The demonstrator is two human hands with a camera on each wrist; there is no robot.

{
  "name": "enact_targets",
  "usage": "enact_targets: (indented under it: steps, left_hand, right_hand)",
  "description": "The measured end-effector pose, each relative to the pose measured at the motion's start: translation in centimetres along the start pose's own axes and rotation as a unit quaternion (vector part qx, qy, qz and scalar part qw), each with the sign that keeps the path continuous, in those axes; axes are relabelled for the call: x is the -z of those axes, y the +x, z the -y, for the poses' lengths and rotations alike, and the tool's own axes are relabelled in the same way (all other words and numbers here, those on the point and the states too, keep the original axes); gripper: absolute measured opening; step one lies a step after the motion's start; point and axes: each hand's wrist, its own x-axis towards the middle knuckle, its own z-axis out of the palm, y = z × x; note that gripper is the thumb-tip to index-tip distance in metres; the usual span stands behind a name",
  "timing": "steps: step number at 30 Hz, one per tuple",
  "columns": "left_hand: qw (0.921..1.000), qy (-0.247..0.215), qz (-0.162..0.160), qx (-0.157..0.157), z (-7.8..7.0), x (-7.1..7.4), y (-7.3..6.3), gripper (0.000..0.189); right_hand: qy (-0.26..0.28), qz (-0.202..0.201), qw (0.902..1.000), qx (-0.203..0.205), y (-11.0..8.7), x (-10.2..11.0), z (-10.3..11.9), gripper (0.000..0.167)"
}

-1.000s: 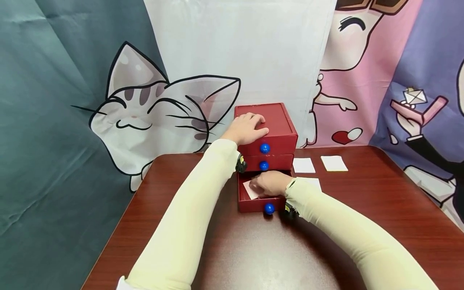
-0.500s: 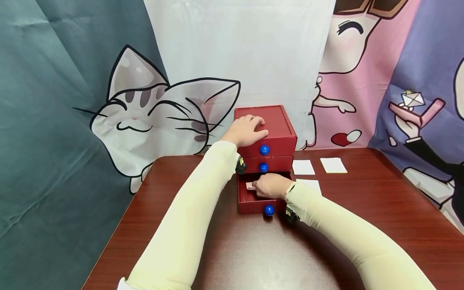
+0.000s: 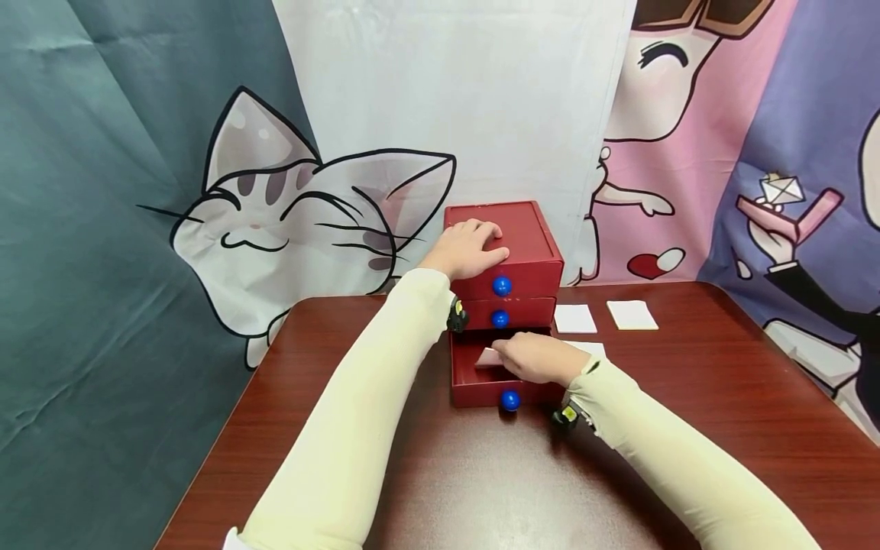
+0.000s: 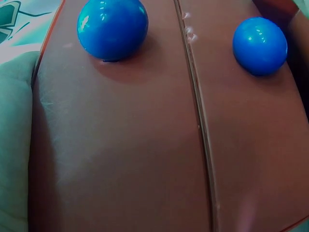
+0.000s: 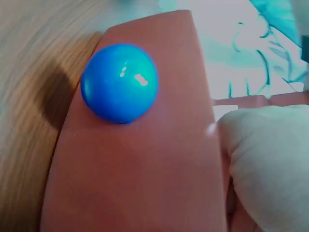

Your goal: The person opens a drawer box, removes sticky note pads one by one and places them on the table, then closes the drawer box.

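A small red drawer cabinet (image 3: 525, 229) stands on the table, its bottom drawer (image 3: 474, 395) pulled out. My left hand (image 3: 464, 249) rests on the cabinet's top left edge, thumb spread toward the front. Inside the open drawer, my right hand (image 3: 539, 357) pinches a pale pink sticky note pad (image 3: 489, 357), which is tilted and partly hidden by the fingers. The left wrist view takes in the two upper drawer fronts with blue knobs (image 4: 113, 30). In the right wrist view, the bottom drawer's blue knob (image 5: 119, 83) is close, and the hand (image 5: 273, 159) reaches behind the front panel.
Right of the cabinet lie white sticky note pads: one beside it (image 3: 575, 318), one farther right (image 3: 632, 315), and one nearer (image 3: 587, 349), partly covered by my right arm. A printed cloth (image 3: 522, 99) hangs behind the brown table (image 3: 440, 473).
My right hand first reached over the flat pad, then gripped it. It has since shifted right, with the pad raised at a tilt. My left hand stays on the cabinet top.
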Motion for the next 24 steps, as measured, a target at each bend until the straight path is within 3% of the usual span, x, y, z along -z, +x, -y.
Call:
enact_targets:
  steps: [6, 15, 20, 24]
  left_hand:
    - [1.0000, -0.002, -0.001, -0.001, -0.1, 0.0, 0.0, 0.046]
    - [1.0000, -0.004, -0.001, -0.001, -0.1, 0.0, -0.1, 0.046]
    - [1.0000, -0.005, -0.001, -0.003, -0.3, 0.1, -0.2, 0.047]
    - [1.0000, -0.009, 0.001, -0.002, -0.3, 0.2, -0.4, 0.047]
  right_hand:
    - [0.024, -0.044, 0.9987, -0.007, -2.4, 0.4, 0.0, 0.006]
    - [0.027, -0.129, 0.9907, -0.031, -6.0, 1.1, -0.5, 0.030]
    - [0.057, -0.220, 0.9735, -0.025, -8.3, 1.6, -1.5, 0.042]
    - [0.012, -0.319, 0.9472, -0.035, -10.2, 1.4, -3.0, 0.038]
